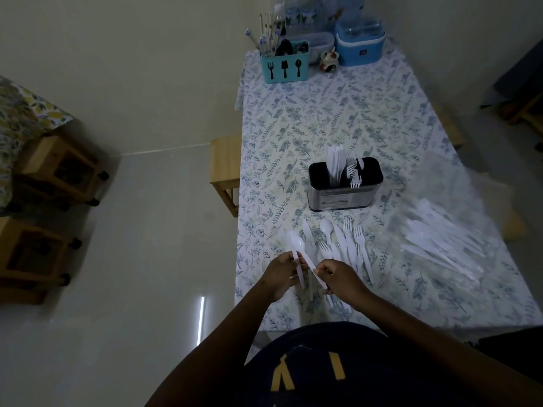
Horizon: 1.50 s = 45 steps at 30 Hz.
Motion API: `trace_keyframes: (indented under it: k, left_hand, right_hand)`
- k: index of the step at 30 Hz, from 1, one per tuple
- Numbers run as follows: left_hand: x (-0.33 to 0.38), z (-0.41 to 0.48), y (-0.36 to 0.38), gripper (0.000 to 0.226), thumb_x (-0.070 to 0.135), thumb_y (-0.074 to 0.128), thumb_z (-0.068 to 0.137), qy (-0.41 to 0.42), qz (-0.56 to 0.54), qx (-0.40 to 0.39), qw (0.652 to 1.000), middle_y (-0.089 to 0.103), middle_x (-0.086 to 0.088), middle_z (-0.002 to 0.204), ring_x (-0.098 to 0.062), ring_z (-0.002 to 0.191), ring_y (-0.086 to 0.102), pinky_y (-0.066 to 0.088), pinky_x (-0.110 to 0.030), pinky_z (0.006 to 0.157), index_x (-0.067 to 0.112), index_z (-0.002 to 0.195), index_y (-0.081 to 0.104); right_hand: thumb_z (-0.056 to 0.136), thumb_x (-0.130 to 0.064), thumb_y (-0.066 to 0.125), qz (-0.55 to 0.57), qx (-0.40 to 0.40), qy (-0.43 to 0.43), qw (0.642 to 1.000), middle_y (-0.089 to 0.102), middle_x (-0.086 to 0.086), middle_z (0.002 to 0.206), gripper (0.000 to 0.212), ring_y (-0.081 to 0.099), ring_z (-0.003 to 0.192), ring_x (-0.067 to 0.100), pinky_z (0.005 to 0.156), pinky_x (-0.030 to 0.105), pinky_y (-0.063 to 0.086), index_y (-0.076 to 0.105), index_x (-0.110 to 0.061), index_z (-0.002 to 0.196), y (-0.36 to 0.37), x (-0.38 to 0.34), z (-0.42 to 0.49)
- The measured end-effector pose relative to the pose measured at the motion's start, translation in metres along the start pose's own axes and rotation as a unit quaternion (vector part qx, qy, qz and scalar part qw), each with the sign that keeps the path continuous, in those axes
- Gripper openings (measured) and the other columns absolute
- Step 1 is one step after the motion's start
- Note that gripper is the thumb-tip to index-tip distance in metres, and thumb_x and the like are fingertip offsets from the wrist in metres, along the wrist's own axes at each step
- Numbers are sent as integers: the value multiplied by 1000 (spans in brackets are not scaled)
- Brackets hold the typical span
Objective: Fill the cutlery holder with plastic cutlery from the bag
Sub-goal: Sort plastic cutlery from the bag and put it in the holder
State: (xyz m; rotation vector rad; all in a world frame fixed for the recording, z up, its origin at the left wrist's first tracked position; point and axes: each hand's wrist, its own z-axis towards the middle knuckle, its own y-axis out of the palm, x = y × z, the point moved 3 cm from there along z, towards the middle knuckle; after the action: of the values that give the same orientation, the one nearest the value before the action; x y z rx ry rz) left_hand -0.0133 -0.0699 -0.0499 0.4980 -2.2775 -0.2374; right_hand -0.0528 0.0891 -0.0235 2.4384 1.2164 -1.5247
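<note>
A black-and-steel cutlery holder [345, 195] stands mid-table with white plastic knives and forks upright in it. In front of it lies a loose pile of white cutlery [343, 245]: forks, knives and a spoon. The clear plastic bag [440, 239], with more white cutlery inside, lies to the right. My left hand [279, 274] and my right hand [338, 274] are close together at the table's near left edge. Each grips the handle of a white plastic spoon [295, 243], the two bowls overlapping above my fingers.
A blue cutlery caddy [283, 66] with chopsticks, a blue cooler box [358, 45] and bottles stand at the table's far end. A wooden stool [224, 168] sits left of the floral tablecloth [338, 118]. Wooden furniture [55, 171] stands at far left.
</note>
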Motion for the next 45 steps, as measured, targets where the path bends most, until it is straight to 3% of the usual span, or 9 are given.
trace_keyframes:
  k: [7,15,20,24,27,32,38,42,45]
  left_hand:
    - [-3,0,1,21,13,46,101,10,-42,15,999,65,-18,113,-35,106,60,49,-47,95,-1,110,60]
    - [-4,0,2,17,14,57,96,29,-63,63,996,67,-23,110,-35,98,64,52,-50,94,-1,100,64]
    - [2,-1,4,15,10,58,95,25,-109,63,992,72,-15,103,-27,92,70,57,-38,78,-1,102,65]
    - [6,0,5,17,7,56,95,14,-139,57,989,72,-13,97,-24,88,71,59,-36,73,-2,108,62]
    - [11,0,3,15,7,50,98,9,-158,55,986,70,-11,92,-22,84,71,59,-37,74,-1,104,62]
    - [15,2,-2,14,6,47,99,-10,-184,72,980,59,-8,81,-21,77,59,51,-35,80,-1,101,58]
    - [18,7,-2,9,9,39,103,4,-184,53,981,54,-9,81,-20,74,57,49,-35,83,6,100,46]
    - [21,8,-3,11,15,44,103,5,-184,35,982,53,-6,72,-23,70,55,53,-37,78,11,94,40]
    - [24,10,-5,9,14,45,102,-18,-211,30,977,55,-5,69,-19,67,54,52,-32,73,6,105,48]
  right_hand:
    - [92,-24,59,-29,13,-12,999,56,2,63,24,62,55,13,58,30,58,54,-8,74,-1,2,-4]
    - [89,-22,64,6,6,-18,1000,55,6,64,27,62,55,14,46,14,47,51,-7,71,-1,0,-7]
    - [86,-18,68,28,-15,-17,999,59,5,66,21,67,61,17,65,35,61,59,0,78,2,5,-4]
    - [85,-16,69,34,-22,-5,999,65,7,72,17,69,66,20,69,38,61,62,-2,78,4,9,1]
    - [87,-18,65,-18,-8,-21,1000,69,5,76,14,68,69,20,69,37,58,65,-10,76,0,10,7]
    - [86,-11,63,-85,114,-42,989,65,-3,74,9,57,66,7,57,13,39,66,-12,77,-29,3,28]
    - [85,-11,59,-172,187,-29,967,71,6,78,17,65,73,22,60,23,41,70,-10,72,-55,-2,73]
    - [80,-33,69,-279,166,-4,946,71,11,82,27,67,76,26,64,30,53,71,-6,83,-58,1,99]
    - [78,-43,69,-318,156,-4,935,69,11,78,39,67,76,28,61,29,49,68,-5,82,-56,-2,110]
